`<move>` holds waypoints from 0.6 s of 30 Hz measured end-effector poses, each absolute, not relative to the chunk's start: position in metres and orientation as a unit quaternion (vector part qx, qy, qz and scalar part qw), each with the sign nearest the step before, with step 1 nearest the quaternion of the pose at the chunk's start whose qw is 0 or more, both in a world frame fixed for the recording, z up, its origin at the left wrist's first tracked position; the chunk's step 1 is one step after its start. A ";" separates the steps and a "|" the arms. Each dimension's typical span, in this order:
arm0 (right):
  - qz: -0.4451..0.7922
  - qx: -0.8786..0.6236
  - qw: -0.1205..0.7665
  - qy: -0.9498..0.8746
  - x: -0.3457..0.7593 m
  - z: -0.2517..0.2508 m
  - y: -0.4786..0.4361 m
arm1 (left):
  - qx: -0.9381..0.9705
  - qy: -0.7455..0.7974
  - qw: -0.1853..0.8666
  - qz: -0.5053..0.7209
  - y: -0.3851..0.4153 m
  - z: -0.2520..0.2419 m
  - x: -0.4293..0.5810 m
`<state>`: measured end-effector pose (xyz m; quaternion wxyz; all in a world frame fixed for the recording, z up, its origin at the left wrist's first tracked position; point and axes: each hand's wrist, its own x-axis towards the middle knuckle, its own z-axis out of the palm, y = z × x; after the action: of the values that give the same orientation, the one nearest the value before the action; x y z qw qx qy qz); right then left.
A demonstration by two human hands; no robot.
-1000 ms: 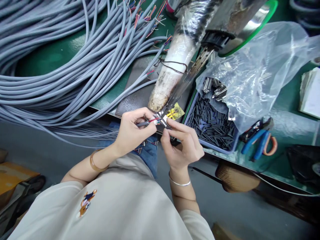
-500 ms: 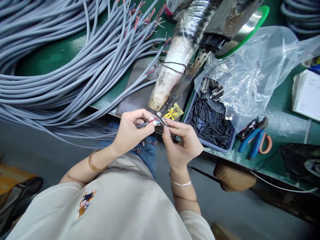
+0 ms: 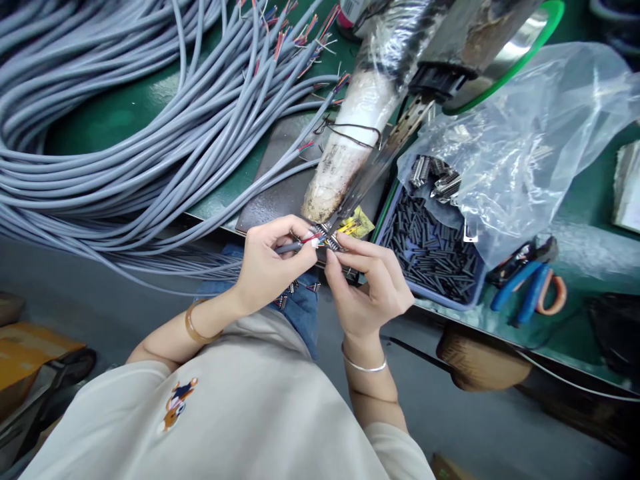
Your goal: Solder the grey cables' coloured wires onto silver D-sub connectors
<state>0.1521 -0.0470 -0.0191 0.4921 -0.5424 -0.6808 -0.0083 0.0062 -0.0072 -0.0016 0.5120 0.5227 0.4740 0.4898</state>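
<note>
My left hand (image 3: 267, 263) is closed around the end of a grey cable (image 3: 287, 248), whose red and other coloured wires stick out at its tip. My right hand (image 3: 370, 283) pinches a small metal connector (image 3: 331, 241) against those wire ends. Both hands meet at the front edge of the green bench (image 3: 125, 110), just below the tip of a wrapped white soldering tool (image 3: 350, 140). A small yellow piece (image 3: 359, 225) lies right behind the connector.
A big bundle of grey cables (image 3: 100, 153) covers the bench's left side. A blue tray of black sleeves (image 3: 425, 250) sits to the right, under a clear plastic bag (image 3: 515, 140) with metal connectors. Blue and orange pliers (image 3: 530, 290) lie further right.
The hands have stayed together at the bench edge, with only small finger shifts on the connector. The view has drifted slightly.
</note>
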 end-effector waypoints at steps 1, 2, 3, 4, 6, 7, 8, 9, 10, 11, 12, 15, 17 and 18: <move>-0.013 -0.544 0.490 -0.681 0.152 -0.019 -0.047 | 0.523 0.474 0.510 0.492 -0.007 -0.001 0.006; -0.018 -0.545 0.487 -0.682 0.151 -0.018 -0.047 | 0.523 0.473 0.509 0.493 -0.007 0.000 0.006; -0.023 -0.545 0.483 -0.685 0.151 -0.018 -0.048 | 0.522 0.474 0.510 0.493 -0.007 0.001 0.006; -0.028 -0.543 0.479 -0.689 0.151 -0.018 -0.049 | 0.521 0.476 0.512 0.490 -0.007 0.001 0.006; -0.037 -0.536 0.473 -0.698 0.151 -0.019 -0.050 | 0.516 0.481 0.522 0.479 -0.007 0.000 0.005; -0.040 -0.532 0.471 -0.703 0.152 -0.020 -0.051 | 0.514 0.484 0.527 0.473 -0.007 0.000 0.005; -0.040 -0.529 0.469 -0.706 0.152 -0.021 -0.052 | 0.513 0.486 0.531 0.468 -0.008 -0.001 0.005; -0.039 -0.528 0.469 -0.707 0.152 -0.022 -0.053 | 0.513 0.487 0.533 0.465 -0.008 -0.001 0.005; -0.036 -0.530 0.468 -0.706 0.153 -0.023 -0.053 | 0.513 0.487 0.534 0.463 -0.008 -0.002 0.005; -0.033 -0.533 0.470 -0.703 0.153 -0.023 -0.053 | 0.515 0.486 0.533 0.463 -0.008 -0.002 0.005; -0.028 -0.538 0.472 -0.698 0.153 -0.023 -0.053 | 0.516 0.486 0.532 0.463 -0.009 -0.002 0.005; -0.016 -0.552 0.482 -0.680 0.153 -0.023 -0.052 | 0.519 0.481 0.530 0.466 -0.009 -0.001 0.007; -0.009 -0.555 0.489 -0.673 0.152 -0.022 -0.052 | 0.519 0.480 0.532 0.467 -0.009 0.001 0.008; -0.006 -0.554 0.491 -0.672 0.152 -0.021 -0.051 | 0.516 0.480 0.534 0.467 -0.009 0.001 0.008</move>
<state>0.1518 -0.0513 -0.0213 0.4915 -0.5543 -0.6717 -0.0057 0.0077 -0.0092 0.0011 0.5340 0.5160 0.4802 0.4668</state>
